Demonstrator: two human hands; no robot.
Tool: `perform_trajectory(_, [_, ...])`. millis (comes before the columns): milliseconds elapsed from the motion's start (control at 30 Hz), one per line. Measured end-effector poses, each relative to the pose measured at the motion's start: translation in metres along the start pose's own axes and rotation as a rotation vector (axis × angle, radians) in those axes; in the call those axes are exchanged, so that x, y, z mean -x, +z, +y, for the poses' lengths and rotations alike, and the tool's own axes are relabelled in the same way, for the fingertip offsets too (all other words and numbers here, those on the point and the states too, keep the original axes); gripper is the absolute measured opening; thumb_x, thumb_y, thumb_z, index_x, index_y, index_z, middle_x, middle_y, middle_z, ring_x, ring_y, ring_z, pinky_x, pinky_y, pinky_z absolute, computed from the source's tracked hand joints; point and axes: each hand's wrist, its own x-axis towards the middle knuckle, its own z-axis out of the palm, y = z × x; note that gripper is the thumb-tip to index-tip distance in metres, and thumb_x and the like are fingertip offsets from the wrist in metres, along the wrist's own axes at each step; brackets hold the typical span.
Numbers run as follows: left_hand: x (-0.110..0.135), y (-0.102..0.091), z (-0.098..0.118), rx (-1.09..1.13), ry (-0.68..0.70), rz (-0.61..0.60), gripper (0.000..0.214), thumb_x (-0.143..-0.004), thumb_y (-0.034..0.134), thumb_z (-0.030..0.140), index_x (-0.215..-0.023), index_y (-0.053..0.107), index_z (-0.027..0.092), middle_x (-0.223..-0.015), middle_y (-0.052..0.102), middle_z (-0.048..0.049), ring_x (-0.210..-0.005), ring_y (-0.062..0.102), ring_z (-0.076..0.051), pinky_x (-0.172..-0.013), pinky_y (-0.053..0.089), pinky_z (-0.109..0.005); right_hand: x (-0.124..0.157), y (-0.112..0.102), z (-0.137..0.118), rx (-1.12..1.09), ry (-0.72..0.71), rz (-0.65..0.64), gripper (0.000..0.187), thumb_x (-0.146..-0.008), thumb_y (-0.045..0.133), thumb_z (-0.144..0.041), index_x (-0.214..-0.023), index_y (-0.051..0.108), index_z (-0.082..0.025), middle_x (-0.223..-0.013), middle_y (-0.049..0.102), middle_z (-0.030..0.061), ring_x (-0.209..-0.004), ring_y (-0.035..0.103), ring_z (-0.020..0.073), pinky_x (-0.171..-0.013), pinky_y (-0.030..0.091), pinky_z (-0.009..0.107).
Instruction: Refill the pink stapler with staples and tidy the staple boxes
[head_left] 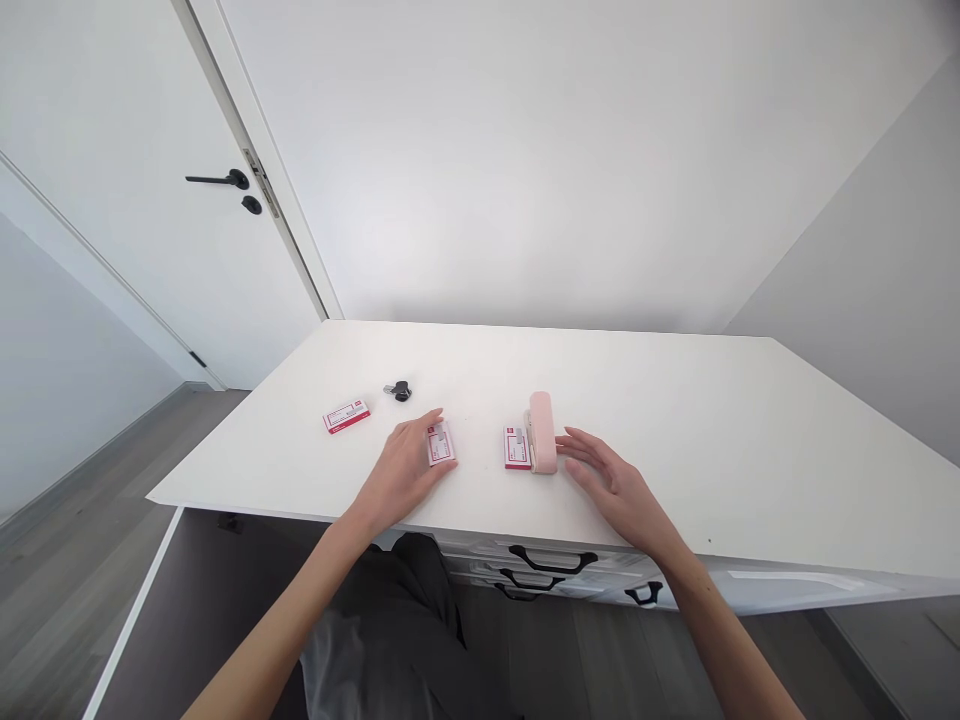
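Note:
My left hand (405, 462) grips a small white-and-red staple box (441, 443) by its edges, thumb at the near end and fingers at the far end. Right of it, a pink stapler (543, 434) lies lengthwise away from me. A second staple box (516, 447) sits against the stapler's left side. My right hand (607, 482) is beside the stapler's right side, fingers stretched and apart, holding nothing. Its fingertips are at the stapler's edge; whether they touch it I cannot tell.
On the white tabletop (660, 400), a third staple box (346, 416) lies to the left, near a small black object with a metal part (400, 391). Black-handled drawers (553, 560) are below the front edge. A white door (150, 120) stands at the left, and a wall rises behind.

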Motion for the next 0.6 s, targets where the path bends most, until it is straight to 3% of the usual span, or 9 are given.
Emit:
perform_trajectory(100, [-0.011, 0.008, 0.024, 0.093, 0.063, -0.019, 0.072, -0.097, 0.065, 0.050, -0.159, 0.033, 0.033, -0.152, 0.059, -0.0077, -0.142, 0.053, -0.029, -0.116, 0.047, -0.050, 0.000, 0.000, 0.000, 0.020, -0.006, 0.001, 0.052, -0.103, 0.056, -0.056, -0.148, 0.051, -0.032, -0.147, 0.065, 0.0085, -0.141, 0.059, 0.0292, -0.123, 0.042, 0.057])
perform_trajectory(267, [-0.038, 0.023, 0.054, 0.151, 0.200, -0.084, 0.081, -0.091, 0.074, 0.050, -0.160, 0.032, 0.036, -0.159, 0.050, -0.0087, -0.141, 0.055, -0.031, -0.114, 0.049, -0.050, 0.000, 0.000, -0.003, 0.055, -0.035, -0.009, 0.049, -0.103, 0.056, -0.053, -0.147, 0.053, -0.031, -0.146, 0.067, 0.0088, -0.141, 0.059, 0.0303, -0.124, 0.041, 0.059])
perform_trajectory(600, [-0.061, 0.038, 0.065, 0.177, 0.206, -0.203, 0.090, -0.084, 0.083, 0.046, -0.158, 0.033, 0.034, -0.156, 0.051, -0.0110, -0.134, 0.060, -0.036, -0.107, 0.053, -0.056, -0.001, -0.001, -0.008, 0.047, -0.043, -0.017, 0.047, -0.102, 0.057, -0.051, -0.146, 0.054, -0.032, -0.145, 0.068, 0.0068, -0.140, 0.060, 0.0290, -0.122, 0.043, 0.055])
